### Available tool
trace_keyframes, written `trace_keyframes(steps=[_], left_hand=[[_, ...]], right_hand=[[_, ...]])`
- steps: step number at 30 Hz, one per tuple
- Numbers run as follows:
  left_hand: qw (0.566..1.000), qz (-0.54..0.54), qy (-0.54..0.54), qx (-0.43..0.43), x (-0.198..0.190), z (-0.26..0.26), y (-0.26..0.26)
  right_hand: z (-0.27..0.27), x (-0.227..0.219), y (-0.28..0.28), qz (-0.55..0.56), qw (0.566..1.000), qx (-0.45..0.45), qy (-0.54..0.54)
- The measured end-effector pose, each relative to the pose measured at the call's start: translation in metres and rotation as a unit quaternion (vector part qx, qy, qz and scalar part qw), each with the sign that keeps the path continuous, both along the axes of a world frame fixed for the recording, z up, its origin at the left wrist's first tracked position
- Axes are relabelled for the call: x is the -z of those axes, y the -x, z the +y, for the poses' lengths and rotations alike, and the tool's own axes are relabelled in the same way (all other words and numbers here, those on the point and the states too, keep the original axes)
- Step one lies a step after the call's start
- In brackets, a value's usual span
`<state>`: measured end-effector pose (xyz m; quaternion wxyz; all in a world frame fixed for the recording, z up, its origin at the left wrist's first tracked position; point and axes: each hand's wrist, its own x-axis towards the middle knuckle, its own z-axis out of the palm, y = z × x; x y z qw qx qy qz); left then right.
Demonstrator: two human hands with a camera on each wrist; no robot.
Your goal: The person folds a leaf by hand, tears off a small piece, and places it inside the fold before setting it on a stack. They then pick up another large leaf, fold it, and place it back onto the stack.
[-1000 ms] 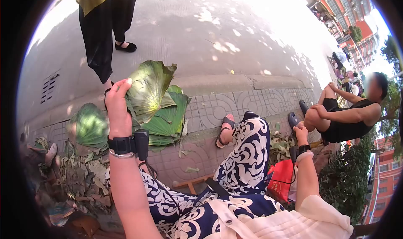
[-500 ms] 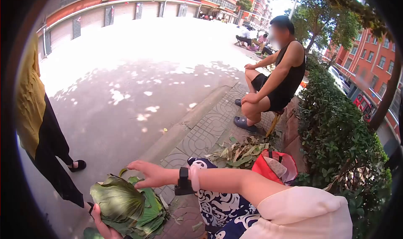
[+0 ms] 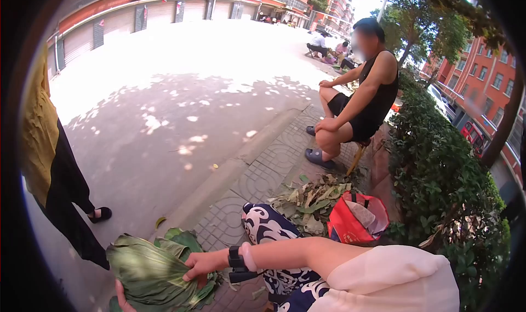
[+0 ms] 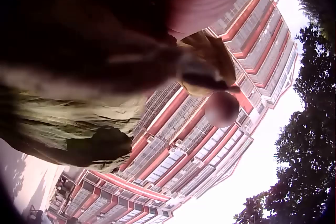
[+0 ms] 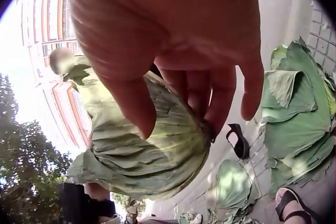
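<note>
A wilted lotus leaf (image 3: pixel 148 273), folded and wrinkled, is held up at the lower left of the head view. My left hand (image 3: pixel 124 296) grips its near-left edge, mostly cut off by the frame bottom. My right hand (image 3: pixel 204 266) pinches the right side of the leaf. In the right wrist view the thumb lies over the leaf (image 5: pixel 152 155) and the fingers curl behind its edge. Flatter green lotus leaves (image 5: pixel 296 124) lie stacked on the paving under and beside it. The left wrist view is dark, with the leaf (image 4: pixel 73 129) below the blurred hand.
A red bag (image 3: pixel 356 219) stands right of my patterned trousers (image 3: pixel 268 221). Behind it lies a heap of dry leaves (image 3: pixel 309 202). A person in black (image 3: pixel 378 87) sits by the hedge (image 3: pixel 438 191). At left stands another person in dark trousers (image 3: pixel 68 186). A smaller leaf pile (image 5: pixel 232 184) lies on the ground.
My view has swung up and right. The right hand has moved from beside my knee, over the leaf, and down to pinch it. The left hand keeps hold of the leaf, now lower in view.
</note>
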<state>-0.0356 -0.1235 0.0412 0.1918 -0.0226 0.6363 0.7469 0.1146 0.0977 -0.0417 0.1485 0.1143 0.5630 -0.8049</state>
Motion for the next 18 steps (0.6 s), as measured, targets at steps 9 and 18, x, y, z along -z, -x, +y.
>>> trace_keyframes(steps=[9, 18], left_hand=[[0.943, 0.277, 0.113, -0.145, 0.054, -0.039, 0.021], [0.988, 0.086, -0.022, -0.123, 0.073, -0.043, 0.049]], right_hand=[[0.029, -0.034, -0.001, 0.01, 0.995, 0.093, 0.032], [0.033, 0.042, -0.011, -0.167, 0.964, 0.178, -0.104]])
